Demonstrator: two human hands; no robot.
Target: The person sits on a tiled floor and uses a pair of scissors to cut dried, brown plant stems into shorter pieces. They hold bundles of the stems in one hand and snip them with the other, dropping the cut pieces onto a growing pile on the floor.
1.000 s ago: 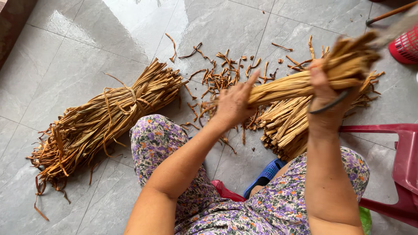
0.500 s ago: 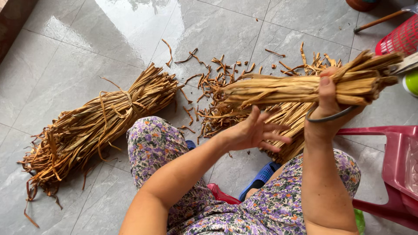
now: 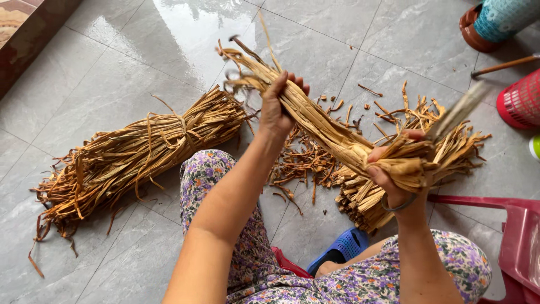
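Fingers (image 3: 292, 84) round dried strips (image 3: 332, 135), above glossy grey tiles (image 3: 112, 84)

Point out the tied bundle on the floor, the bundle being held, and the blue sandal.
Tied bundle (image 3: 140, 152), head view: on the middle, near the binding strip.
Held bundle (image 3: 329, 132), head view: on the bare stretch between the two hands.
Blue sandal (image 3: 343, 247), head view: on its perforated upper.

light: bright daylight | glare: sheen on floor tiles (image 3: 185, 22) | shadows: soft | focus: mostly sharp
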